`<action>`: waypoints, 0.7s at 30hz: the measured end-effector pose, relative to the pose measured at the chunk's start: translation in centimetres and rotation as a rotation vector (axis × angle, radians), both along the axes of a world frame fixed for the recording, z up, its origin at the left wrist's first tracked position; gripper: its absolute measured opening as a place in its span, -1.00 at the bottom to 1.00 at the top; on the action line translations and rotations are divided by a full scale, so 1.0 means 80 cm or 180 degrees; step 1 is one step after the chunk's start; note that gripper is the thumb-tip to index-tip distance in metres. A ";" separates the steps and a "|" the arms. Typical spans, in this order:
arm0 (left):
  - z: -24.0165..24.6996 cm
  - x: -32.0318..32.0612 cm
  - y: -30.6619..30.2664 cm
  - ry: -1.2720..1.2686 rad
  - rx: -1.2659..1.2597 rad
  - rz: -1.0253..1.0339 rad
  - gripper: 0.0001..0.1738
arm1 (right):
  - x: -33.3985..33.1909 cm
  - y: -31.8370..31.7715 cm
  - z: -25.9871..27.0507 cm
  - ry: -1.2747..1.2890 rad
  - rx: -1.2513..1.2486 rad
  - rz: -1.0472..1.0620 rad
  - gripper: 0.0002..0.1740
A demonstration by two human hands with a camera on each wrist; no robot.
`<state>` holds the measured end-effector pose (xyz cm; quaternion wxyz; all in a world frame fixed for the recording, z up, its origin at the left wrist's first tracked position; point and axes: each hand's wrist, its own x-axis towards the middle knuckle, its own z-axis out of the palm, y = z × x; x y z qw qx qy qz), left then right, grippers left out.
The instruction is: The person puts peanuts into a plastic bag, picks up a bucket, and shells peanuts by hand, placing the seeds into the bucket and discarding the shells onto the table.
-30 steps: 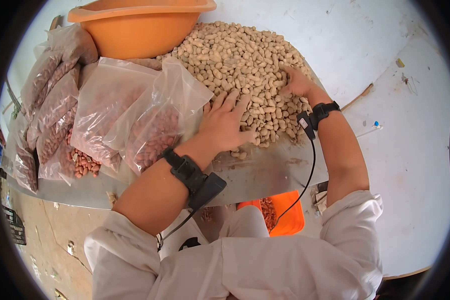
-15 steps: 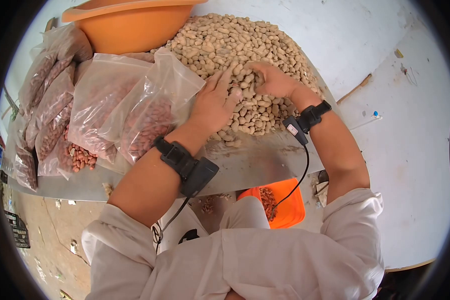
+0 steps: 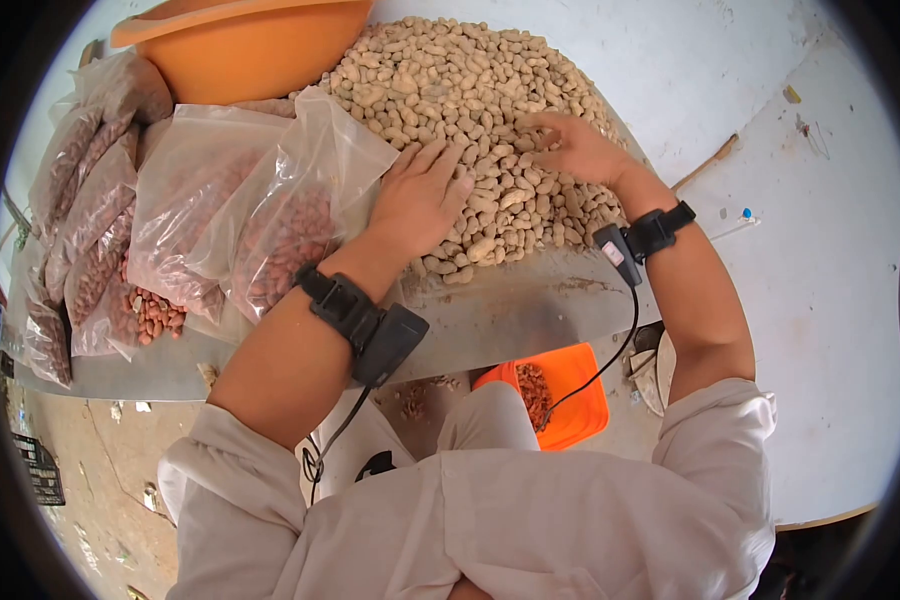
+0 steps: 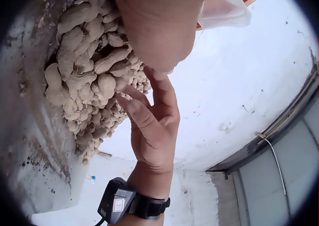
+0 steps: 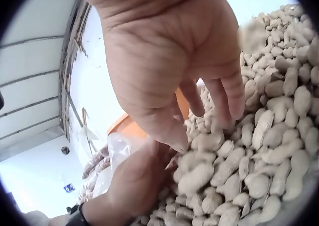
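A heap of unshelled peanuts (image 3: pixel 470 90) covers the middle of the metal tabletop. My left hand (image 3: pixel 417 200) lies at the heap's left edge, its fingers extended over the peanuts beside a clear bag (image 3: pixel 300 215) of red peanut kernels. My right hand (image 3: pixel 585 150) is over the right part of the heap, fingers apart and loosely bent. From the right wrist view, the right fingers (image 5: pixel 232 94) hang down close over the shells, with nothing gripped between them. The left hand (image 5: pixel 132 178) appears there too, low beside the heap, its fingertips partly hidden.
An orange basin (image 3: pixel 250 50) stands behind the bags. Several filled bags (image 3: pixel 90 200) are stacked at the left, with loose red kernels (image 3: pixel 155 315) among them. Below the table edge, an orange-red container (image 3: pixel 575 400) holds reddish bits. A thin stick (image 3: pixel 708 162) lies at the right.
My right hand moved from the heap's right side in beside the left hand, then back out to the right, fingers spreading. My left hand's fingers drew closer together; it stays at the left edge.
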<state>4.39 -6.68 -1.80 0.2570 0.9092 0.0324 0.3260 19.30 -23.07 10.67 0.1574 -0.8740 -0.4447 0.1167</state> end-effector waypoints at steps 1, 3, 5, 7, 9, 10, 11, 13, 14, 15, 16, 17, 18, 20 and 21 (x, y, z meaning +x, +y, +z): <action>-0.002 0.000 -0.001 0.0026 0.0069 -0.0045 -0.45 | 0.013 -0.005 -0.002 -0.0306 -0.0043 -0.0151 -0.28; -0.004 0.000 -0.004 0.0068 0.0210 -0.0133 -0.47 | 0.049 -0.015 -0.014 -0.0693 -0.0016 -0.0333 -0.25; 0.008 -0.011 -0.009 0.0217 0.0238 -0.0259 -0.50 | 0.088 -0.020 -0.037 -0.0849 0.0120 -0.0391 -0.23; 0.012 -0.016 -0.011 0.0258 0.0246 -0.0405 -0.54 | 0.090 -0.009 -0.045 -0.0792 0.0033 -0.0349 -0.23; 0.013 -0.017 -0.010 0.0192 0.0236 -0.0581 -0.58 | 0.084 0.005 -0.049 -0.0813 -0.0051 -0.0197 -0.25; 0.013 -0.017 -0.010 0.0125 0.0218 -0.0585 -0.59 | 0.070 0.012 -0.048 -0.0860 -0.0096 -0.0070 -0.27; 0.013 -0.018 -0.009 0.0061 0.0199 -0.0594 -0.60 | 0.056 0.017 -0.047 -0.0905 -0.0142 0.0053 -0.29; 0.011 -0.016 -0.009 -0.0068 0.0177 -0.0586 -0.61 | 0.027 0.024 -0.036 -0.0272 -0.0186 0.0062 -0.37; 0.009 -0.014 -0.008 -0.0133 0.0172 -0.0570 -0.61 | 0.017 0.022 -0.035 0.0045 -0.0211 0.0062 -0.40; 0.008 -0.013 -0.007 -0.0200 0.0164 -0.0554 -0.62 | 0.014 0.018 -0.041 -0.0199 -0.0140 0.0261 -0.44; 0.007 -0.012 -0.006 -0.0284 0.0213 -0.0524 -0.60 | 0.013 0.014 -0.049 -0.0443 -0.0070 0.0461 -0.48; 0.006 -0.011 -0.006 -0.0367 0.0263 -0.0495 -0.59 | 0.010 0.009 -0.055 -0.0687 0.0000 0.0658 -0.52; 0.006 -0.011 -0.006 -0.0451 0.0317 -0.0468 -0.57 | 0.000 0.003 -0.055 -0.0661 0.0042 0.0741 -0.54; 0.008 -0.011 -0.005 -0.0319 0.0047 -0.0502 -0.58 | -0.019 -0.010 -0.048 -0.0614 0.0132 0.0912 -0.59; 0.010 -0.011 -0.005 -0.0253 -0.0085 -0.0518 -0.59 | -0.024 -0.015 -0.046 -0.0442 0.0238 0.1092 -0.62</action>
